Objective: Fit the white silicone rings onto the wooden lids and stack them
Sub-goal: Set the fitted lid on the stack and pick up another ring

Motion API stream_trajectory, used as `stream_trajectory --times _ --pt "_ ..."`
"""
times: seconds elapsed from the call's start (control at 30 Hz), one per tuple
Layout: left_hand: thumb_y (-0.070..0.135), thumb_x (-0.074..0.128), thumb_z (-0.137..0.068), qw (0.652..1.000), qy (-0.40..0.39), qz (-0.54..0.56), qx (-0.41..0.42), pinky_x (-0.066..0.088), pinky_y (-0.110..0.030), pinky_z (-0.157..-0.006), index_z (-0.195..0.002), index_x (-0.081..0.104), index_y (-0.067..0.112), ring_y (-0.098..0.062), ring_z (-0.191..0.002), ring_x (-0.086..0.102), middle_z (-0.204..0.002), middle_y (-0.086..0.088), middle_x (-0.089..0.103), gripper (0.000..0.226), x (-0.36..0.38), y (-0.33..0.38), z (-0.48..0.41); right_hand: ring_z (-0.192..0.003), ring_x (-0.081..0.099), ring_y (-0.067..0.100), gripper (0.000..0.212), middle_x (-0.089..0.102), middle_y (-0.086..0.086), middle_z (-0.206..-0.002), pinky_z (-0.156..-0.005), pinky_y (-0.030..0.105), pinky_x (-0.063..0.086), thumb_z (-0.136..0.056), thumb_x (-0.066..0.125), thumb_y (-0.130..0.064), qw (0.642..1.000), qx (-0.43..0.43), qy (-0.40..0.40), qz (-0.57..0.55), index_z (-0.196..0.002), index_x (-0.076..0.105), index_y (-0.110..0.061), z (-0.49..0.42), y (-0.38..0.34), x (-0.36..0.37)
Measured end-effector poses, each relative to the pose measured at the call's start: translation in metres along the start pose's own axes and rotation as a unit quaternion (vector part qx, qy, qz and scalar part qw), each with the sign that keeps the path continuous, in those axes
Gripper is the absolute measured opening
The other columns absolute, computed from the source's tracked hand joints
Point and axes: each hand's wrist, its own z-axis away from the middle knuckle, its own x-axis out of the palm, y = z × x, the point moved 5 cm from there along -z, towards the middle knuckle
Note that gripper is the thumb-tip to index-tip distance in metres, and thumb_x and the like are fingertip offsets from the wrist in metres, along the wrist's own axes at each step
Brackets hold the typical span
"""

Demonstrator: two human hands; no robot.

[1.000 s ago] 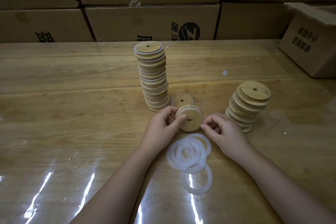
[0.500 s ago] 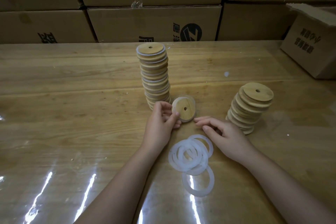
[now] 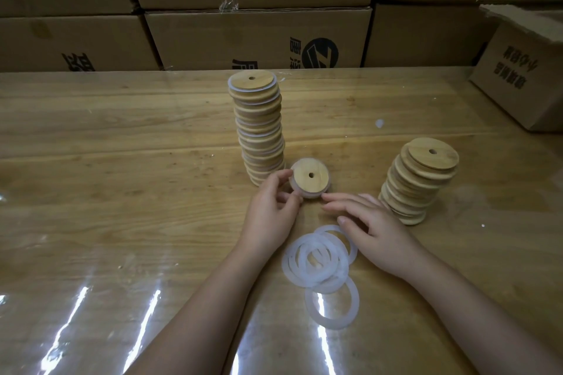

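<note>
Silicone rings (image 3: 330, 271): loose overlapping pile lying nearest on table (image 3: 122, 161), between the two forearms; one ring set apart on the near side.

R. hand (image 3: 374, 231): laid flat just beyond the pile, fingers straight and slack, nothing grasped. Its tips are noted just short of the lid's near edge; contact cannot be confirmed.

L. hand (image 3: 271, 216): fingers curled round the left rim of a wooden lid (image 3: 310, 178), which is pinched there.

Lid: held low and near-flat at the foot of the tall stack (image 3: 259, 131), hole up. A white edge is seen at its near rim, so the ring is judged fitted.

Step judged: stacking. Whether another lid lies beneath cannot be told.

Next move: a release is reqd., then a bare lid from the right stack (image 3: 420, 186) and a fresh ring. Tall stack is uneven; care advised.
</note>
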Motion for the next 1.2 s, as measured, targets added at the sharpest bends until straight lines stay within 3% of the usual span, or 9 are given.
stream_trajectory --times 0.17,0.23,0.3,0.4,0.47,0.6,0.77,1.07,1.2 --pt "0.011 0.058 -0.089 1.0 -0.02 -0.002 0.0 0.047 -0.024 -0.065 -0.131 0.049 0.019 -0.005 -0.062 0.058 -0.105 -0.007 0.067 0.044 0.002 0.001 0.001 -0.125 0.039 -0.001 0.034 0.041 -0.029 -0.137 -0.107 0.039 0.028 -0.093 0.05 -0.016 1.0 0.002 0.0 -0.014 -0.12 0.057 -0.035 0.0 0.0 -0.002" --pt "0.008 0.058 -0.089 0.999 -0.027 -0.001 0.02 0.049 -0.026 -0.067 -0.132 0.049 0.017 -0.004 -0.063 0.058 -0.118 -0.007 0.063 0.045 0.003 0.004 0.002 -0.128 0.037 0.0 0.035 0.038 -0.028 -0.14 -0.109 0.039 0.026 -0.094 0.05 -0.015 1.0 0.003 -0.003 -0.016 -0.121 0.057 -0.034 0.0 0.0 -0.002" --pt "0.005 0.058 -0.089 0.999 -0.018 -0.017 0.044 0.053 -0.029 -0.073 -0.13 0.052 0.012 -0.006 -0.076 0.064 -0.135 -0.001 0.05 0.042 0.002 0.008 0.003 -0.127 0.037 0.001 0.035 0.036 -0.028 -0.141 -0.108 0.04 0.027 -0.094 0.049 -0.015 1.0 0.005 -0.007 -0.009 -0.122 0.057 -0.034 0.0 0.0 -0.001" --pt "0.002 0.059 -0.087 0.991 0.011 -0.067 0.114 0.047 -0.011 -0.073 -0.116 0.06 0.009 0.002 -0.083 0.059 -0.127 0.001 0.05 0.03 0.0 0.018 0.007 -0.126 0.037 0.002 0.037 0.033 -0.029 -0.142 -0.107 0.04 0.028 -0.095 0.047 -0.013 1.0 0.007 -0.011 0.0 -0.122 0.056 -0.035 -0.001 0.0 -0.001" --pt "0.002 0.059 -0.086 0.984 0.005 -0.099 0.147 0.044 -0.009 -0.07 -0.108 0.064 0.01 0.002 -0.08 0.057 -0.119 0.001 0.054 0.024 0.002 0.022 0.011 -0.125 0.036 0.001 0.038 0.03 -0.029 -0.143 -0.107 0.038 0.027 -0.095 0.046 -0.013 1.0 0.004 -0.016 0.015 -0.123 0.055 -0.037 -0.001 0.001 0.001" --pt "0.005 0.057 -0.086 0.975 -0.014 -0.152 0.162 0.053 -0.032 -0.078 -0.112 0.065 0.013 -0.012 -0.092 0.062 -0.126 0.003 0.054 0.027 0.006 0.024 0.014 -0.123 0.032 -0.001 0.04 0.018 -0.034 -0.144 -0.1 0.029 0.024 -0.095 0.044 -0.016 0.997 -0.012 -0.035 0.065 -0.125 0.052 -0.042 -0.002 0.004 0.005" --pt "0.01 0.059 -0.086 0.961 -0.016 -0.214 0.177 0.046 -0.033 -0.093 -0.117 0.064 0.018 -0.02 -0.119 0.05 -0.134 0.002 0.052 0.033 0.008 0.029 0.017 -0.125 0.027 -0.001 0.039 0.016 -0.032 -0.147 -0.092 0.022 0.019 -0.095 0.043 -0.019 0.994 -0.024 -0.042 0.096 -0.126 0.05 -0.042 -0.003 0.004 0.008" --pt "0.008 0.063 -0.082 0.934 -0.037 -0.284 0.212 0.045 -0.032 -0.087 -0.11 0.069 0.013 -0.026 -0.108 0.053 -0.136 0.001 0.053 0.029 0.013 0.034 0.02 -0.125 0.03 -0.001 0.033 0.028 -0.025 -0.146 -0.098 0.025 0.021 -0.093 0.047 -0.027 0.995 -0.021 -0.025 0.099 -0.123 0.052 -0.039 -0.002 0.001 0.006" --pt "0.009 0.062 -0.082 0.932 -0.033 -0.297 0.206 0.047 -0.033 -0.086 -0.11 0.068 0.013 -0.027 -0.108 0.053 -0.139 0.0 0.05 0.029 0.014 0.033 0.021 -0.119 0.037 0.0 0.03 0.035 -0.02 -0.144 -0.093 0.021 0.022 -0.092 0.051 -0.023 0.995 -0.03 0.004 0.091 -0.12 0.057 -0.033 -0.001 -0.001 0.006"
